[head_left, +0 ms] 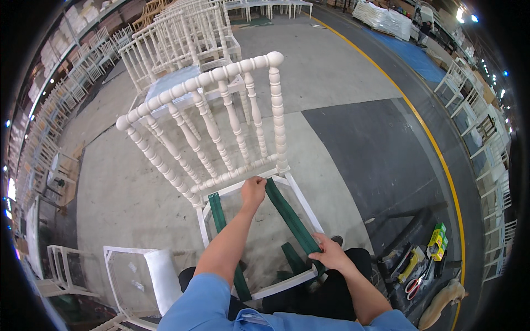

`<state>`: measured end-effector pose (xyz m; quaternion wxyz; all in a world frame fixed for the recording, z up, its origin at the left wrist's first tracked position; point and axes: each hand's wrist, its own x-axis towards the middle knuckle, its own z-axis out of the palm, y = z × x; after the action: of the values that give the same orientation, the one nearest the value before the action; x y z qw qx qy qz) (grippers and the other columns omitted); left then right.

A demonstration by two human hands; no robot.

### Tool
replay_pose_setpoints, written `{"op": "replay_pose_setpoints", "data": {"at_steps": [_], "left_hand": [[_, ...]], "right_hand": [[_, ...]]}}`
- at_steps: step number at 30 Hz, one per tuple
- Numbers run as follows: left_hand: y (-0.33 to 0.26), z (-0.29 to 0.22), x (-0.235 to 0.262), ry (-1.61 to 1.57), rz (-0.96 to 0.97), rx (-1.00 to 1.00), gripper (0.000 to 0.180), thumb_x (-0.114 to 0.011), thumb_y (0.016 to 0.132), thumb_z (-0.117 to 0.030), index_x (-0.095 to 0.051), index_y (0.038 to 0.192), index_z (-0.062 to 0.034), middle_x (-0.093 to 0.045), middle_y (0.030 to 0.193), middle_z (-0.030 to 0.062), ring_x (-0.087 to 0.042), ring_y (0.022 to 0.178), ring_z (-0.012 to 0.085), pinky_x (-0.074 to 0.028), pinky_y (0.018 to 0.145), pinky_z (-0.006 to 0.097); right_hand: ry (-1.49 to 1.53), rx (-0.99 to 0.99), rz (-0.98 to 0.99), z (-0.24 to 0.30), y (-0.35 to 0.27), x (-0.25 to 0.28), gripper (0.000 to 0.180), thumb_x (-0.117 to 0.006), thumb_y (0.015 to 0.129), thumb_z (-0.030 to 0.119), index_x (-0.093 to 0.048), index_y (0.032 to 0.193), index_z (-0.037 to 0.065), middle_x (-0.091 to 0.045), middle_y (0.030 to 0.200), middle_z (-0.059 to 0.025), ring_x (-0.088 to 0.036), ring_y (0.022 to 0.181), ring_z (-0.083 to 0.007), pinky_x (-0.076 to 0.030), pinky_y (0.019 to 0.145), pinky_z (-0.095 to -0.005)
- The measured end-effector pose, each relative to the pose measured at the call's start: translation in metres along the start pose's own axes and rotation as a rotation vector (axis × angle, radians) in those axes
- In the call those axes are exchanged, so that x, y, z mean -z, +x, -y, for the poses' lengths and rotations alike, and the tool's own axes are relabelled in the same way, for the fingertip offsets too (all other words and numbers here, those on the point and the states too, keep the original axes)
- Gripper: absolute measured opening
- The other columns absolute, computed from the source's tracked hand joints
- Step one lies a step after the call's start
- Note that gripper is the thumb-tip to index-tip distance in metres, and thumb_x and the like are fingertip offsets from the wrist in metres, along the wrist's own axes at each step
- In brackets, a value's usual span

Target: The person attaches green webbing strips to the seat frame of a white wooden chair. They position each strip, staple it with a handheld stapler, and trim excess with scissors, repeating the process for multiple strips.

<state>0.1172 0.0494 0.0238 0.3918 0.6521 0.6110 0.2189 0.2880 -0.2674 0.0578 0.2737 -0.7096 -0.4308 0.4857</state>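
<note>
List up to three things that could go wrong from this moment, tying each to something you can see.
1. The green strap is held only by the left hand and right hand; it may slip or go slack.
2. It runs at a slant across the white chair frame, unlike the other strap, so it could end up crooked.
3. Scissors and other tools lie on the floor nearby, a possible tripping hazard.

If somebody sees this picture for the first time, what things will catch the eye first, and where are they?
In the middle stands a white chair with a turned spindle back and an open seat frame. Both hands stretch a green strap across that frame: the left hand at the back rail, the right hand at the front rail. Long rows of white chairs fill the upper left, and a yellow line curves along the floor on the right.
</note>
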Motion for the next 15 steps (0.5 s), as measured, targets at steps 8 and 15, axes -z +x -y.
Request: {"op": "replay_pose_setpoints", "data": {"at_steps": [8,15], "left_hand": [[0.043,0.015,-0.035,0.182,-0.163,-0.040,0.019,-0.071,0.094,-0.030,-0.082,0.100,-0.0159,-0.079,0.102,0.0108,-0.073,0.101,0.0344,-0.054,0.089,0.048],[0.038,0.019,-0.045,0.308,-0.269,-0.097,0.017,-0.073,0.093,-0.032,-0.079,0.103,-0.0185,-0.076,0.092,0.0056,-0.072,0.095,0.0301,-0.054,0.086,0.046]], "right_hand": [[-0.056,-0.118,-0.078,0.008,0.045,-0.021,0.082,-0.087,0.087,0.019,-0.046,0.157,0.013,-0.070,0.101,-0.0189,-0.070,0.096,-0.0334,-0.054,0.087,-0.0453],[-0.190,-0.194,-0.061,0.013,0.043,-0.020,0.076,-0.088,0.084,0.018,-0.052,0.152,0.012,-0.070,0.109,-0.0181,-0.070,0.102,-0.0325,-0.056,0.089,-0.0421]]}}
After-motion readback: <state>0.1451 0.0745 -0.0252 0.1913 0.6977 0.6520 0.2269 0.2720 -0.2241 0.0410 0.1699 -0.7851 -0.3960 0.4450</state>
